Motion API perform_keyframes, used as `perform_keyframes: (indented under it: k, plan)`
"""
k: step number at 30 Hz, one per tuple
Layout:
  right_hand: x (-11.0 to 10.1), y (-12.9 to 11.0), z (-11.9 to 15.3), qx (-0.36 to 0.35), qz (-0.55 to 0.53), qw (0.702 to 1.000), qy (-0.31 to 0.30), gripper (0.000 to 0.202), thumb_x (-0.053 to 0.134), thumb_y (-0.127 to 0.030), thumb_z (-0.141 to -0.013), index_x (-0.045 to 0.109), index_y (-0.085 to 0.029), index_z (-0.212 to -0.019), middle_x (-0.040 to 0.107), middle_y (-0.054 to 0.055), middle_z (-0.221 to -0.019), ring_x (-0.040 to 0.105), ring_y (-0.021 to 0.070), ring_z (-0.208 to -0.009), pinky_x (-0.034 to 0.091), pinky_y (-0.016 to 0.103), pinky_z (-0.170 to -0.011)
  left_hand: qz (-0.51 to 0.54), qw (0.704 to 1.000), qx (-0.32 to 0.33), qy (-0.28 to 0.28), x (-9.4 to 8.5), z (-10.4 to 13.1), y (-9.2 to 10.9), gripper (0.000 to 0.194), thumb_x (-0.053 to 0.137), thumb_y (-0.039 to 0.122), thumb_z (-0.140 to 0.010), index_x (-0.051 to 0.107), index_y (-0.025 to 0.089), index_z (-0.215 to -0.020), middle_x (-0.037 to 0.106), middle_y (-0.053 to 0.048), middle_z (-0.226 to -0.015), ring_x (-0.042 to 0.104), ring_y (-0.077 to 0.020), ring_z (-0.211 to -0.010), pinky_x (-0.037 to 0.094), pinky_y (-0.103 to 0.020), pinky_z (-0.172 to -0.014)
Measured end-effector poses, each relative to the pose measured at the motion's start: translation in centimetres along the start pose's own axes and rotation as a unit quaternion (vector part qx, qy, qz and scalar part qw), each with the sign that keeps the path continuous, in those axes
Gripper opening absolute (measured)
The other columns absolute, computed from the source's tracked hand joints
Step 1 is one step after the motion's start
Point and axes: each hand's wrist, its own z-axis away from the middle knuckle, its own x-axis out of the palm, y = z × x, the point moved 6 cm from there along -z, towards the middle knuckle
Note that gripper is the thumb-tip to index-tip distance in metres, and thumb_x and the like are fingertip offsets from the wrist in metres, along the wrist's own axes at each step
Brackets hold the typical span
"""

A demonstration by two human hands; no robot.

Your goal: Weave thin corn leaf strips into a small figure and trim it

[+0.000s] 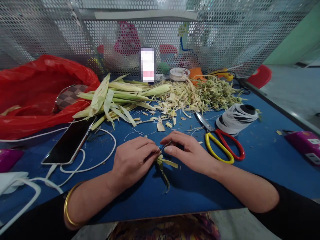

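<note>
Near the front of the blue table, a small braided piece of green and yellow husk point(160, 163) hangs at the fingertips of my left hand point(135, 160), which is closed on it. A loose husk strip sticks out of it to the right and thin ends trail down. My right hand point(188, 151) is just to its right, thumb and forefinger closed on a thin thread point(165, 145) that runs to the piece. Scissors point(210, 130) with one yellow and one red handle lie right of my right hand, blades partly apart. Beside them is a spool of white thread point(236, 119).
Long husks point(125, 95) and a heap of scraps point(185, 93) lie at the back. A red plastic bag point(45, 66), a phone point(71, 141) and white cables point(110, 160) are at the left. A purple box point(303, 143) sits at the right; a perforated metal panel point(215, 40) stands behind.
</note>
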Motion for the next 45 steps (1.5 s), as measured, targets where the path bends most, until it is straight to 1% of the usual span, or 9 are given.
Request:
perform_keyframes:
  k: [5,15,18,25,32,35,39,42,45]
  plan:
    - [0.3,0.0,-0.2,-0.030,0.011,0.999,-0.017,0.007,0.064,-0.025,-0.083,0.068,-0.020,-0.082,0.061,0.000,-0.077,0.057,0.0133,-0.071,0.044,0.027,-0.068,0.004,1.000,0.003,0.005,0.0,0.0,0.1,0.008,0.061,0.018,-0.085,0.066,0.019,-0.079,0.070,0.000,-0.078,0.063,-0.0116,-0.070,0.048,-0.022,-0.068]
    - [0.0,-0.1,-0.1,-0.026,0.049,0.998,0.013,0.016,0.059,-0.016,-0.082,0.062,-0.017,-0.066,0.056,-0.002,-0.066,0.053,0.0111,-0.064,0.040,0.024,-0.061,0.015,1.000,0.004,-0.005,0.0,0.1,0.2,0.008,0.061,0.019,-0.084,0.068,0.019,-0.080,0.071,0.000,-0.079,0.064,-0.0122,-0.072,0.048,-0.022,-0.068]
    - [-0.2,0.0,0.0,-0.017,0.075,0.997,0.013,0.015,0.058,-0.012,-0.078,0.059,-0.017,-0.064,0.055,-0.002,-0.064,0.052,0.0108,-0.062,0.038,0.023,-0.059,0.030,0.999,-0.013,-0.042,0.1,0.1,0.1,0.011,0.061,0.022,-0.085,0.068,0.020,-0.078,0.072,0.000,-0.080,0.065,-0.0134,-0.074,0.047,-0.024,-0.069]
    - [-0.6,0.0,-0.1,-0.003,0.163,0.987,0.005,0.015,0.057,-0.008,-0.071,0.054,-0.017,-0.059,0.051,-0.003,-0.059,0.048,0.0110,-0.059,0.032,0.024,-0.054,0.081,0.982,-0.105,-0.135,0.2,0.0,-0.6,0.013,0.063,0.018,-0.080,0.069,0.021,-0.068,0.070,0.003,-0.074,0.064,-0.0123,-0.072,0.044,-0.023,-0.066]
    - [-1.0,0.3,0.2,0.015,0.196,0.980,0.021,0.017,0.056,-0.009,-0.073,0.052,-0.017,-0.058,0.051,-0.001,-0.060,0.049,0.0118,-0.059,0.032,0.025,-0.054,0.085,0.970,-0.112,-0.200,0.6,0.1,-0.9,0.014,0.060,0.019,-0.082,0.067,0.021,-0.070,0.068,0.002,-0.075,0.062,-0.0139,-0.076,0.041,-0.025,-0.068]
    - [-1.5,0.5,0.1,0.021,0.132,0.989,0.055,0.015,0.056,-0.013,-0.078,0.057,-0.018,-0.063,0.057,0.000,-0.065,0.053,0.0127,-0.063,0.038,0.026,-0.060,0.098,0.966,-0.153,-0.186,0.6,0.1,-1.6,0.012,0.061,0.020,-0.081,0.066,0.020,-0.070,0.068,0.002,-0.077,0.062,-0.0132,-0.077,0.041,-0.025,-0.072]
    - [-1.9,0.6,-0.1,0.040,-0.049,0.995,0.074,0.012,0.062,-0.025,-0.080,0.061,-0.019,-0.069,0.061,0.000,-0.071,0.054,0.0124,-0.064,0.043,0.026,-0.061,0.120,0.952,-0.221,-0.172,0.9,0.1,-2.6,0.011,0.063,0.019,-0.077,0.065,0.020,-0.067,0.068,0.004,-0.074,0.062,-0.0115,-0.073,0.041,-0.023,-0.071]
    - [-1.0,0.6,-0.1,0.062,-0.222,0.972,0.038,0.016,0.063,-0.030,-0.082,0.059,-0.018,-0.073,0.065,0.002,-0.083,0.057,0.0100,-0.059,0.048,0.028,-0.064,0.140,0.935,-0.270,-0.183,1.2,0.2,-3.1,0.010,0.065,0.021,-0.075,0.067,0.021,-0.066,0.069,0.004,-0.074,0.062,-0.0124,-0.072,0.041,-0.024,-0.067]
    - [0.4,0.5,-0.1,0.067,-0.336,0.939,-0.039,0.017,0.057,-0.033,-0.089,0.054,-0.018,-0.079,0.069,0.005,-0.089,0.062,0.0110,-0.060,0.049,0.030,-0.065,0.169,0.915,-0.313,-0.189,1.4,0.4,-3.5,0.009,0.066,0.023,-0.073,0.070,0.021,-0.064,0.070,0.003,-0.073,0.063,-0.0137,-0.071,0.042,-0.024,-0.065]
